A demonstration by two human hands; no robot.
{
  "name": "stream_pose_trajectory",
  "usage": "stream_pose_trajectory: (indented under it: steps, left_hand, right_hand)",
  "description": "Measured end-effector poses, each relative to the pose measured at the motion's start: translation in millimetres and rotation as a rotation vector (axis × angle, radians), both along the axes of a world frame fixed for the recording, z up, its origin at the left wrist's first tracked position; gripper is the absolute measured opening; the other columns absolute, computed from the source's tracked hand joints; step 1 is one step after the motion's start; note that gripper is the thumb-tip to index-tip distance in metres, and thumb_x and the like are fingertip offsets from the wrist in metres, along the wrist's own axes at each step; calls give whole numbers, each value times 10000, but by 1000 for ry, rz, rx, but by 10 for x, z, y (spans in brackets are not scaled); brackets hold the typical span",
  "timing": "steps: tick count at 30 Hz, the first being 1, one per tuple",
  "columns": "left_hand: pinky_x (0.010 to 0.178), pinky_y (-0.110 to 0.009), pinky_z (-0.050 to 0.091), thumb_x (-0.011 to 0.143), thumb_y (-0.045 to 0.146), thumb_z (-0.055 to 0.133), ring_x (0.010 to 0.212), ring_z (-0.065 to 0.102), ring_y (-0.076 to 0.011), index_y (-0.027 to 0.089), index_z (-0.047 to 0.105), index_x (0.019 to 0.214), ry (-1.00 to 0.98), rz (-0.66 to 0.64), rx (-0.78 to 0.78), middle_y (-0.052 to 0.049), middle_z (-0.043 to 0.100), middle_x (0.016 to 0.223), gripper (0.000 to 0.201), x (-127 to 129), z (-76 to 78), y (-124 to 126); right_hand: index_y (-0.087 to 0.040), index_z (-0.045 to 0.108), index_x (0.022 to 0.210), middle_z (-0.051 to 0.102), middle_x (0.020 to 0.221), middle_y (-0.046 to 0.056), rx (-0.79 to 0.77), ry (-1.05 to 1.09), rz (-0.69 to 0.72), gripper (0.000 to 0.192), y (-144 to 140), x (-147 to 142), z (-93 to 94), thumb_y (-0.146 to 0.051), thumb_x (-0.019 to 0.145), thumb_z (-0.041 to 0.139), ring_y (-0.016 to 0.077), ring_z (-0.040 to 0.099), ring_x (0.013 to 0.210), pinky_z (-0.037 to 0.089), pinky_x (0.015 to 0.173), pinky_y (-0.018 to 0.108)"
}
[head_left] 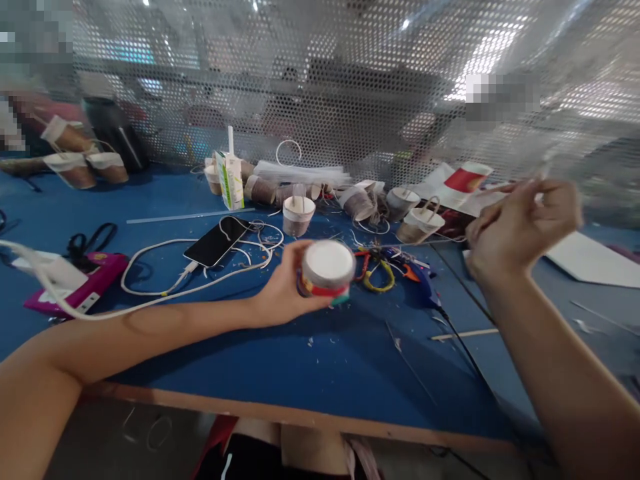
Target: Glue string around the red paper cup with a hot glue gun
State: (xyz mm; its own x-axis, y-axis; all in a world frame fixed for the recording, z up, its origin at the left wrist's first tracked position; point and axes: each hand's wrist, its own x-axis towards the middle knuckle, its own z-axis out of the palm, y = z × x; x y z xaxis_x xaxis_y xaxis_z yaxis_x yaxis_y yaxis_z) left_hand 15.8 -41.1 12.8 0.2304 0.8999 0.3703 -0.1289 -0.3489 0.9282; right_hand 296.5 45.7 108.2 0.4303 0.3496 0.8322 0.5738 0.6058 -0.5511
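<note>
My left hand [283,283] is wrapped around a paper cup [330,263] above the table's middle. The cup's round white end faces up, a grey band runs round it, and red and green print shows lower down. Over on the right, my right hand [525,223] is raised with its fingers pinched together. A faint whitish blur shows at those fingertips; motion hides what it is. Just beyond the cup lie yellow-handled pliers [379,277] and a blue glue gun [425,287] with a black cord.
Several small cups wrapped in brown twine [299,215] stand or lie along the back, near a drink carton [230,180]. A phone [217,241] on a white cable and a magenta power strip [83,283] are at left. A red-and-white cup [467,181] lies back right.
</note>
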Motion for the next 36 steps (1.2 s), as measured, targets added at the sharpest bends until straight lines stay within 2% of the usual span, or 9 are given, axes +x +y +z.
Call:
stream_pose_trajectory:
  steps: [2,7,10,15,24,27,29,33,36]
  left_hand:
    - [1188,-395,311,605,321,890,1375,437,-270,258,390,1239,-106,174,16,-94,494,1369,810,-16,12,67]
    - [1185,-370,321,628,328,884,1394,433,-248,263,395,1273,-129,270,-1,-77,511,1355,812,-50,-55,222]
    - [1180,-409,339,616,311,891,1381,456,-278,252,378,1318,20,127,30,-109,508,1393,870,-68,-78,205]
    - [1078,-568,459,684,336,842,1234,602,-347,229,252,1395,350,-325,102,-164,611,1279,930,-84,-137,220]
    - [996,-642,507,803,427,752,1263,588,-377,306,31,1488,359,-320,379,-196,526,1390,1002,-168,-492,670]
    - [1015,-655,468,752,557,770,1345,493,-404,312,27,1509,384,-224,525,-229,381,1485,1088,-203,-458,685]
    - [1024,-646,445,709,633,772,1362,440,-408,291,88,1515,406,-63,679,-225,325,1487,1111,-226,-386,621]
    - [911,-447,485,861,565,643,1094,516,-257,206,377,1394,334,349,1201,-117,484,1201,695,-222,-223,363]
    - [734,-340,447,922,601,535,858,503,-189,145,520,1191,433,488,1469,-49,528,944,530,-149,-141,138]
  right_hand:
    - [-282,392,697,457,498,-59,9,-29,54,477,-93,-31,34,-710,807,574,67,318,286,225,341,258]
    - [-251,507,653,420,346,-61,-504,-237,379,528,-363,-243,-146,-749,828,536,97,337,261,229,337,268]
    - [-234,516,643,430,361,-63,-628,-323,502,579,-470,-329,-295,-769,859,475,87,368,286,275,358,255]
    - [-207,570,670,500,420,-50,-650,-360,627,584,-549,-397,-404,-763,842,521,70,422,335,313,369,229]
    - [-211,511,607,418,348,-79,-705,-205,847,572,-720,-552,-481,-706,895,498,43,330,238,222,292,214]
    - [-205,518,587,429,354,-75,-799,-251,981,583,-778,-547,-441,-698,899,501,38,317,228,208,279,211]
    - [-197,520,558,445,365,-63,-847,-327,1027,590,-783,-524,-416,-666,916,506,37,336,242,215,286,208]
    - [-174,580,560,515,419,-36,-907,-530,1106,551,-743,-490,-411,-600,909,579,37,370,301,231,331,208]
    - [-162,610,575,560,456,-19,-951,-617,1206,522,-744,-517,-444,-589,875,630,51,409,372,256,380,210]
